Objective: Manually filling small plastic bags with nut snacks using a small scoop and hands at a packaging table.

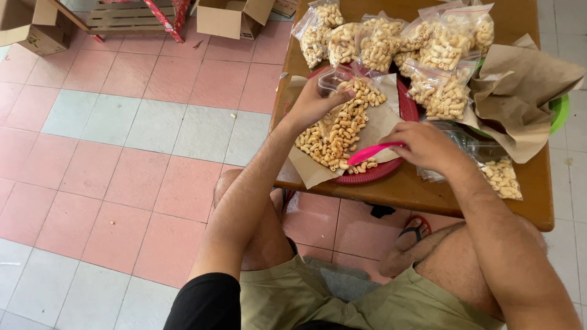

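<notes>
Left hand (315, 104) pinches the clear bag (335, 79) mouth over the snack pile (336, 131) on the red tray (408, 110); right hand (425, 145) is closed on the pink scoop (373, 151) at the tray's near edge. Snacks look light and brittle, bag thin and slippery: grip its rim.

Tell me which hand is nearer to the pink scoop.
Right. The right hand grips the pink scoop by its handle; the left hand is apart from it, up-left, holding a clear bag over the snacks.
</notes>
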